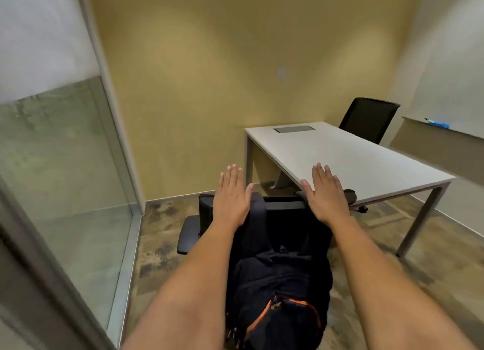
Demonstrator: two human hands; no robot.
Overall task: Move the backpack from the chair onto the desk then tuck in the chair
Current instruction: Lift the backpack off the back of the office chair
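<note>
while the backpack [280, 292] sits on the chair [282, 213], both hands' fingers [231, 175] spread flat, holding nothing.

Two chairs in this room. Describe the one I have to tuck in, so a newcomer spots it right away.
Start at the white desk by the tan wall. The chair to tuck stands off its near-left corner, close to the camera, under the outstretched hands. Unlike the far chair behind the desk, it carries a dark backpack with orange trim.
</note>
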